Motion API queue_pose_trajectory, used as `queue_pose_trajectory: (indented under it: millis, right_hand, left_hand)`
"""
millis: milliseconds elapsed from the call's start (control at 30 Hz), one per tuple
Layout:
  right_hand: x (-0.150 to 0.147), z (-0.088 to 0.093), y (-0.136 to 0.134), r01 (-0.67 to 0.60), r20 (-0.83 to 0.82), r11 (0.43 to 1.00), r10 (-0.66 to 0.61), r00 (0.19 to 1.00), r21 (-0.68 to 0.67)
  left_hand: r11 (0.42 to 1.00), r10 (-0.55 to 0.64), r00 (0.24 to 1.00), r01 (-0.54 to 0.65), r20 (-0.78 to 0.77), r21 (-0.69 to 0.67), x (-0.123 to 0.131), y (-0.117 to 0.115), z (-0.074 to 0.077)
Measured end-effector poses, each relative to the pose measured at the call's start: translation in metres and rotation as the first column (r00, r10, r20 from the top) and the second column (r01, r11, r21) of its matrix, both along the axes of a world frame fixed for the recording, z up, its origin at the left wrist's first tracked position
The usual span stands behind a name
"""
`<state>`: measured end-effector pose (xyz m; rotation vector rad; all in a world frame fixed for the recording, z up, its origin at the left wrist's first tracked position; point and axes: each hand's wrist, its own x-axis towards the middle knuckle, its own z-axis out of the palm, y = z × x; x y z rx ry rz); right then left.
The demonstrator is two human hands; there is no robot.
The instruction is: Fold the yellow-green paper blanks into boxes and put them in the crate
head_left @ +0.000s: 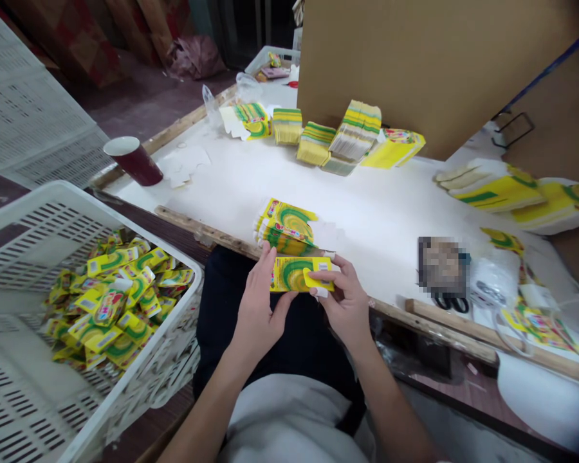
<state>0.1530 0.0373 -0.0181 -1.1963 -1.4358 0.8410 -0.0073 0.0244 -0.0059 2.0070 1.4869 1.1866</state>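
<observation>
Holding a small yellow-and-green printed carton [296, 274] between both hands just above the lap, at the near edge of the white surface [381, 206], the person has the left hand [260, 308] cupped under and against its left end, fingers curled up along the side, while the right hand [342, 299] pinches its right end, thumb pressed on a yellow flap on top. Both hands are closed on the carton. It looks like thin printed card: very light, stiff across its flat panels but easily creased at the folds, and its glossy print may be a little slippery. It would best be held by the edges and ends, as now, with light pressure so the walls do not buckle. Just beyond the hands lies a stack of flat cartons [287, 228] of the same print. Further stacks [338, 135] stand at the far side before a brown cardboard sheet [434, 64]. To the left, a white slotted crate [38, 270] holds many finished cartons [116, 299], and a dark red cup [132, 161] stands far left
</observation>
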Motion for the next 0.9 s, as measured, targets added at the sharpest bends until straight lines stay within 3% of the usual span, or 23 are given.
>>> queue_pose_trajectory:
  millis: [200, 333, 567, 767, 900]
  right_hand:
    - [-0.004, -0.001, -0.004, 0.039, 0.065, 0.999, -0.038, 0.997, -0.013]
    - [-0.004, -0.002, -0.004, 0.021, 0.070, 1.000, -0.020, 0.997, -0.013]
    - [-0.001, -0.001, -0.004, -0.019, 0.033, 1.000, 0.019, 0.999, -0.009]
    - [-0.001, -0.002, -0.003, -0.009, 0.043, 1.000, 0.010, 0.999, -0.015]
    - [-0.002, -0.001, -0.004, -0.024, 0.011, 1.000, 0.024, 1.000, -0.014]
  left_hand:
    - [0.994, -0.088, 0.990, 0.080, -0.110, -0.072, 0.002, 0.003, 0.000]
    - [0.984, -0.131, 0.989, 0.122, -0.067, -0.128, 0.005, 0.002, -0.001]
    - [0.987, 0.142, 0.985, -0.133, 0.095, -0.094, -0.006, 0.003, -0.002]
    - [0.975, 0.161, 0.979, -0.139, 0.126, -0.172, -0.016, 0.003, -0.009]
    - [0.977, 0.079, 0.997, -0.079, -0.010, -0.196, -0.017, 0.002, -0.010]
